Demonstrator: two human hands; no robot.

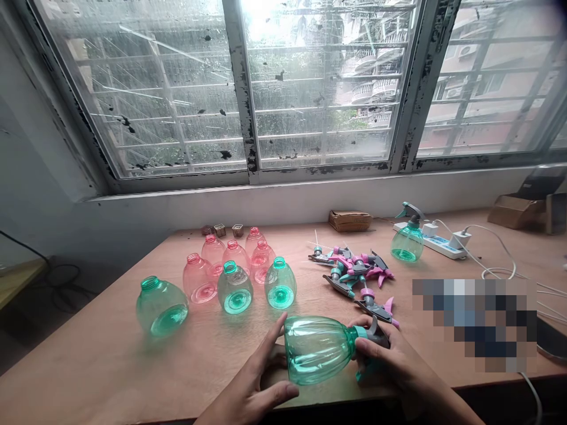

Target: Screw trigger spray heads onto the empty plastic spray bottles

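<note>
A green transparent bottle [315,348] lies on its side near the front edge of the wooden table [110,366]. My left hand [252,386] cups its base, thumb under and fingers along the side. My right hand [390,357] is closed round the grey and teal spray head [374,333] at the bottle's neck. Behind them stand three empty green bottles [234,288] and several pink bottles [221,257], all upright without heads.
A pile of loose spray heads [354,274], pink and teal, lies at centre right. One finished green spray bottle [407,239] stands by a white power strip [436,242] with cables. A small cardboard box [349,220] sits under the window; a blurred patch is at right.
</note>
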